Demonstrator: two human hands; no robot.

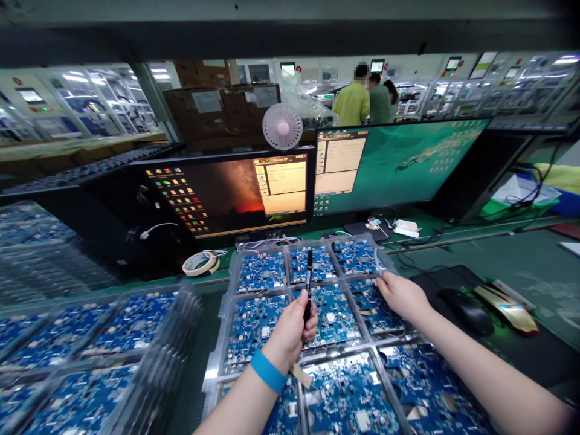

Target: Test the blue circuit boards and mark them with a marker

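Observation:
My left hand [294, 320], with a blue band on its wrist, is closed around a black marker pen [309, 272] that points up and away. Below it lies a clear plastic tray [225, 314] whose compartments hold blue circuit boards [330, 314]. My right hand [403, 293] is closed in a pinch at the tray's right side, on the end of a thin white cable [377, 260]. Its fingertips hide the cable's lower end. A tan strip of tape [301, 376] sticks out beneath my left wrist.
Stacked trays of boards [154, 362] stand at the left. Behind are two monitors [226, 193], a small fan [282, 127] and a tape roll [200, 263]. Two mice, one black [466, 311] and one gold [507, 308], lie at right. People [353, 103] stand far back.

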